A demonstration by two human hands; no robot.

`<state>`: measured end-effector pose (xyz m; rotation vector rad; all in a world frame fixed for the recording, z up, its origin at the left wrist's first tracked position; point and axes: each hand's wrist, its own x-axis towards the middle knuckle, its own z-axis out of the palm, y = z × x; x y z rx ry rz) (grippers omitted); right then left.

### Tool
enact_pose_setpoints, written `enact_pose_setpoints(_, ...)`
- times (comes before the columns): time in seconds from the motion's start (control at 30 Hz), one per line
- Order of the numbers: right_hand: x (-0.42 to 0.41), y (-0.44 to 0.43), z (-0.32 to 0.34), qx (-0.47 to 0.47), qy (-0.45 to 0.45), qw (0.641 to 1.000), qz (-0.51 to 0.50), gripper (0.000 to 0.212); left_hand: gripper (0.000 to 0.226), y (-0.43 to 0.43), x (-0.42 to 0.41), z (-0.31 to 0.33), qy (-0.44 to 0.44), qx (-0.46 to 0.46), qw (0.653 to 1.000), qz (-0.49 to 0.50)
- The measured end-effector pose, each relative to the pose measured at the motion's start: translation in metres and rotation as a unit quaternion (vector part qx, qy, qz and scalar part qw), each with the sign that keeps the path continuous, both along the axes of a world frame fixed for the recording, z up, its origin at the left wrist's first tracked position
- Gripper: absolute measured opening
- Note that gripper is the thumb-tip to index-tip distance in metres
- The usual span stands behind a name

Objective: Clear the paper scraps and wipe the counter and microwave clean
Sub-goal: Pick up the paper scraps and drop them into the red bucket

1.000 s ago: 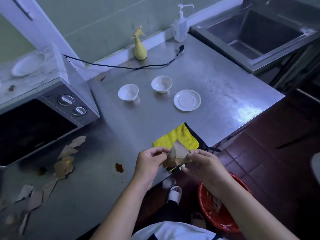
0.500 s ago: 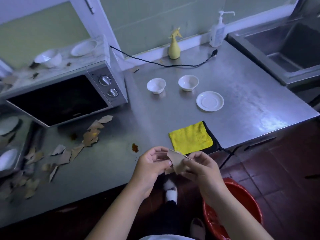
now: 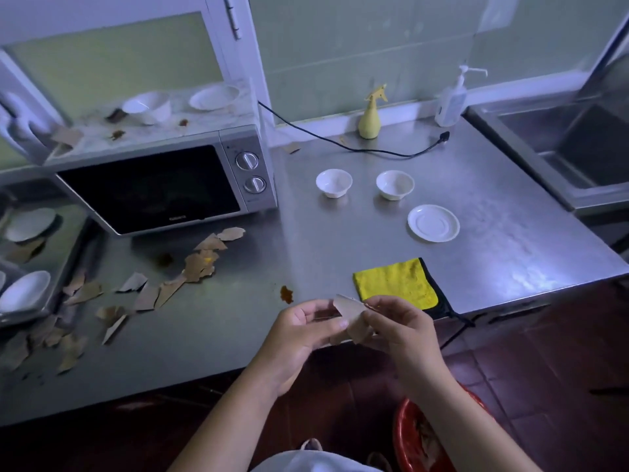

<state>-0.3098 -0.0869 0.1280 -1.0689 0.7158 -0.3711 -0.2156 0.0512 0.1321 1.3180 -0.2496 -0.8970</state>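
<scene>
Step in hand: bundling torn paper scraps [image 3: 350, 313]. Best pressed into one tight bunch, then dropped into the red bucket [image 3: 405, 434] below the right wrist.
Left hand [image 3: 299, 332]: fingers curled, thumb pinching the bunch.
Right hand [image 3: 398, 328]: fingertips clamped on its other side.
Loose scraps [image 3: 197, 264]: on the counter [image 3: 340, 253], well left of the fingers.

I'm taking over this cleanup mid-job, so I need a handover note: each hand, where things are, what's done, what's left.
Left hand and right hand both pinch the held scraps above the counter's front edge.
Loose scraps lie in front of the microwave, left of a stain; more litter its top.
Cloth lies folded at the edge; bucket on the floor under the right arm.
Done: a few scraps gathered.
Left: bin them, clear the rest, wipe counter and microwave.
</scene>
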Motion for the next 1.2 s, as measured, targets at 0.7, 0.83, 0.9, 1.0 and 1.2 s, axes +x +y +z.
enact_pose_setpoints(0.7, 0.082, -0.027, -0.015, -0.634, -0.023, 0.772, 0.041, 0.011, 0.047, -0.004, 0.088, -0.007, 0.129, -0.002, 0.989, 0.065)
enact_pose_setpoints(0.83, 0.119, -0.063, -0.029, -0.623, -0.060, 0.776, 0.074, 0.008, 0.022, -0.044, 0.116, -0.003, 0.292, -0.043, 0.951, 0.092)
enact_pose_setpoints(0.9, 0.137, -0.081, -0.033, -0.610, -0.073, 0.782, 0.108, 0.013, 0.018, -0.064, 0.130, -0.002, 0.265, -0.012, 0.956, 0.124)
enact_pose_setpoints(1.0, 0.174, -0.120, -0.037, -0.554, -0.073, 0.812, 0.170, 0.024, 0.020, -0.099, 0.163, -0.003, 0.211, 0.050, 0.961, 0.173)
enact_pose_setpoints(1.2, 0.303, -0.209, -0.032, -0.422, 0.042, 0.872, 0.243, 0.028, 0.019, -0.124, 0.235, -0.020, 0.219, 0.068, 0.931, 0.285)
